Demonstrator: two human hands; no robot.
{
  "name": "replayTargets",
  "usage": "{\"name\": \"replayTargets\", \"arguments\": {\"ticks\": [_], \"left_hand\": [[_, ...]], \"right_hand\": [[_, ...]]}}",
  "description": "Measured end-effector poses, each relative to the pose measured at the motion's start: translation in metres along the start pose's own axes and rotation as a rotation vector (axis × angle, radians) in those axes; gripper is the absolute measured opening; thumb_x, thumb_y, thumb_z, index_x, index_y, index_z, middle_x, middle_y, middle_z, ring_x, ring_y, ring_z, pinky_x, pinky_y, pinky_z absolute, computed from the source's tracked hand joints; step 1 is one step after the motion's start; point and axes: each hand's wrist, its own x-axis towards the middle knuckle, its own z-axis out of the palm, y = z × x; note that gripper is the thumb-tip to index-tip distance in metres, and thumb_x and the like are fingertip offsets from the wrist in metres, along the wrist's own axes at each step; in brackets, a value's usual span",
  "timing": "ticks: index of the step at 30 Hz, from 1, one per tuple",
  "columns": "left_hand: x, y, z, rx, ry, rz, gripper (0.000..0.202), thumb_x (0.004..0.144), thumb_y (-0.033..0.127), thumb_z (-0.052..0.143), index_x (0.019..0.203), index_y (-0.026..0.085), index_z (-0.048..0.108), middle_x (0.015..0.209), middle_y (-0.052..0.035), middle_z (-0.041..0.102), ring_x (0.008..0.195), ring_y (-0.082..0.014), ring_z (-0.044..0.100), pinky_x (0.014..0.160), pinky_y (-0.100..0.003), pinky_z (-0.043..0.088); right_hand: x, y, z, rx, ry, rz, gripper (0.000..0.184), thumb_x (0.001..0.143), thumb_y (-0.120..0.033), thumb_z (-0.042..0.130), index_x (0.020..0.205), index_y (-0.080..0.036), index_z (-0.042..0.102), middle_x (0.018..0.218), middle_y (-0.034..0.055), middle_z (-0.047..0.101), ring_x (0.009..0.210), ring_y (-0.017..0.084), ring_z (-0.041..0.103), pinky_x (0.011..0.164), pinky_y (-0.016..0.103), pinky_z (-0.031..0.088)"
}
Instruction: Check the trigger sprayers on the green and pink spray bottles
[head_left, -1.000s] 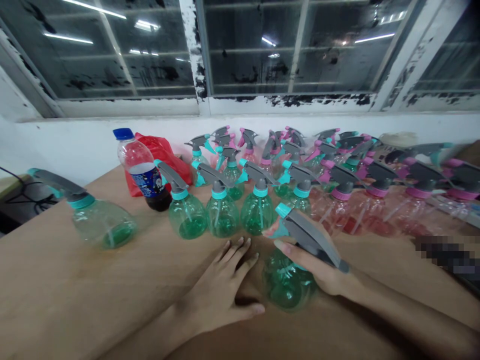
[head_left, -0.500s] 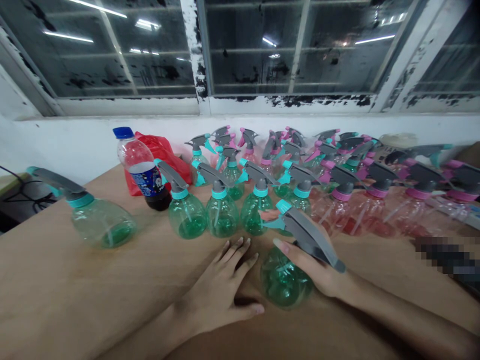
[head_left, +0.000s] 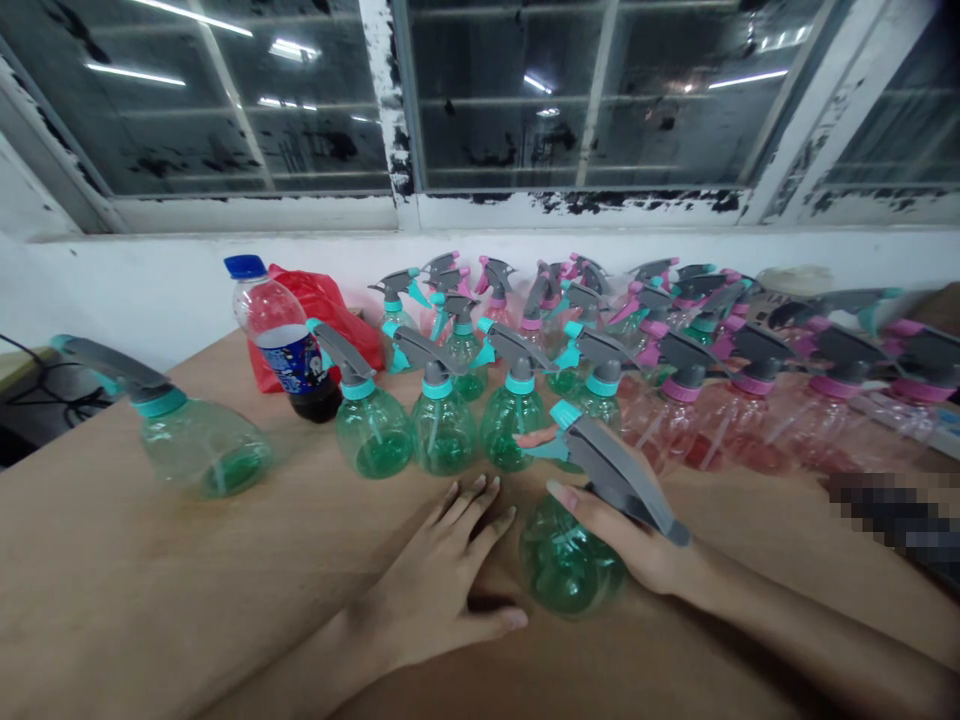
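Observation:
My right hand (head_left: 637, 535) grips the neck of a green spray bottle (head_left: 570, 565) with a grey and teal trigger head (head_left: 611, 470); the forefinger lies along the trigger. The bottle stands on the brown table (head_left: 150, 580), just in front of a row of green spray bottles (head_left: 442, 425). My left hand (head_left: 442, 590) lies flat on the table to the bottle's left, fingers spread, holding nothing.
Many more green and pink spray bottles (head_left: 697, 400) stand in rows toward the wall. One green spray bottle (head_left: 202, 445) stands apart at the left. A soda bottle with a blue cap (head_left: 281, 335) stands before a red bag (head_left: 322, 300). Windows run above.
My right hand has shifted the held spray bottle a little away from me, toward the row of green bottles. The left hand has stayed put.

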Motion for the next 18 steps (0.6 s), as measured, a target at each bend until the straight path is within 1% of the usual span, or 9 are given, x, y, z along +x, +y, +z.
{"name": "replayTargets", "arguments": {"ticks": [3,4,6,8,10,13,15,18], "left_hand": [[0.0005,-0.0001,-0.0003,0.006,0.003,0.001,0.083,0.085,0.070,0.041,0.143,0.011,0.033,0.151,-0.0164,0.020,0.138,-0.0329,0.016,0.109,-0.050,0.019],[0.0007,-0.0003,-0.0004,0.006,0.006,-0.001,0.083,0.086,0.070,0.041,0.143,0.011,0.033,0.151,-0.0164,0.020,0.138,-0.0329,0.016,0.109,-0.050,0.019],[0.0010,-0.0008,-0.0003,-0.005,0.012,0.000,0.083,0.085,0.070,0.042,0.143,0.011,0.033,0.150,-0.0167,0.021,0.138,-0.0334,0.017,0.109,-0.050,0.019],[0.0009,-0.0013,0.0003,-0.022,0.022,0.003,0.083,0.085,0.070,0.044,0.142,0.011,0.034,0.150,-0.0170,0.022,0.138,-0.0341,0.017,0.109,-0.051,0.019],[0.0006,-0.0016,0.0011,-0.039,0.036,0.007,0.082,0.085,0.069,0.045,0.143,0.012,0.033,0.150,-0.0166,0.022,0.138,-0.0343,0.017,0.109,-0.051,0.020],[0.0001,-0.0015,0.0011,-0.046,0.050,0.009,0.081,0.084,0.069,0.045,0.143,0.014,0.032,0.150,-0.0157,0.023,0.138,-0.0336,0.017,0.109,-0.052,0.020],[0.0001,-0.0013,0.0003,-0.047,0.044,0.011,0.081,0.084,0.069,0.046,0.143,0.015,0.032,0.150,-0.0156,0.023,0.138,-0.0335,0.018,0.108,-0.052,0.020],[0.0005,-0.0011,-0.0012,-0.055,0.033,0.009,0.082,0.084,0.069,0.047,0.143,0.012,0.033,0.150,-0.0171,0.023,0.137,-0.0348,0.019,0.108,-0.053,0.021]], "right_hand": [[0.0018,-0.0012,-0.0015,-0.005,-0.005,-0.010,0.026,0.080,-0.017,0.056,0.103,-0.027,0.056,0.095,0.0013,0.065,0.085,0.019,0.064,0.079,0.036,0.051],[0.0021,-0.0011,-0.0018,-0.007,-0.011,-0.009,0.024,0.080,-0.017,0.056,0.102,-0.027,0.055,0.092,0.0009,0.064,0.081,0.019,0.063,0.076,0.035,0.051],[0.0017,-0.0002,-0.0021,-0.004,-0.032,0.005,0.020,0.081,-0.020,0.055,0.100,-0.027,0.055,0.086,-0.0002,0.063,0.068,0.017,0.060,0.065,0.033,0.050],[0.0002,0.0016,-0.0020,0.015,-0.048,0.027,0.012,0.083,-0.023,0.055,0.094,-0.027,0.055,0.079,-0.0014,0.060,0.059,0.015,0.055,0.056,0.031,0.047],[-0.0015,0.0035,-0.0019,0.041,-0.052,0.049,0.006,0.084,-0.025,0.054,0.089,-0.026,0.054,0.076,-0.0021,0.058,0.057,0.014,0.053,0.054,0.030,0.045],[-0.0023,0.0041,-0.0025,0.045,-0.041,0.047,0.005,0.083,-0.026,0.055,0.088,-0.027,0.055,0.079,-0.0013,0.060,0.071,0.017,0.059,0.064,0.033,0.048],[-0.0011,0.0022,-0.0030,0.017,-0.047,0.028,0.010,0.083,-0.025,0.055,0.093,-0.028,0.056,0.083,-0.0004,0.062,0.078,0.019,0.062,0.072,0.036,0.050],[0.0011,-0.0013,-0.0023,-0.017,-0.027,-0.009,0.023,0.082,-0.021,0.055,0.104,-0.029,0.057,0.095,0.0021,0.066,0.088,0.021,0.065,0.082,0.040,0.051]]}}
